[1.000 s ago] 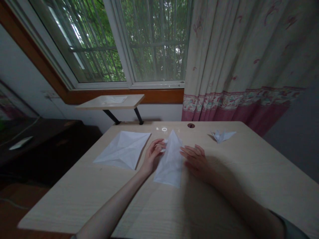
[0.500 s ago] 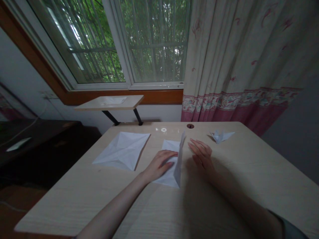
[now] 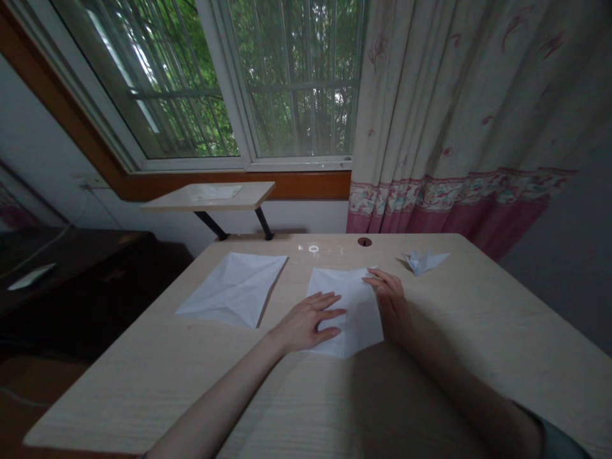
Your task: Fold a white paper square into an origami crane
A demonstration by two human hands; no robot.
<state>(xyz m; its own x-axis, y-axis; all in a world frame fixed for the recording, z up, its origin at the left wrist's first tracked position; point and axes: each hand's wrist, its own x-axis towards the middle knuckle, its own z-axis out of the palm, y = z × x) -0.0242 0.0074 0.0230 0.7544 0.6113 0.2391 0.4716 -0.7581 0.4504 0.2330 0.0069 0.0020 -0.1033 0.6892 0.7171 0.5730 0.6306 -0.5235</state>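
The paper [image 3: 359, 319] between a creased sheet [image 3: 234, 288] and an origami crane [image 3: 423, 262] is partly covered by the splayed left hand [image 3: 310, 322]; any grip by the right hand [image 3: 393, 303] cannot be told.

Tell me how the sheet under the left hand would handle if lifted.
Probably light and floppy: the sheet looks like thin paper. It may bend near its middle, where the near edge kinks. A tug could wrinkle it, since the left hand lies spread on it.
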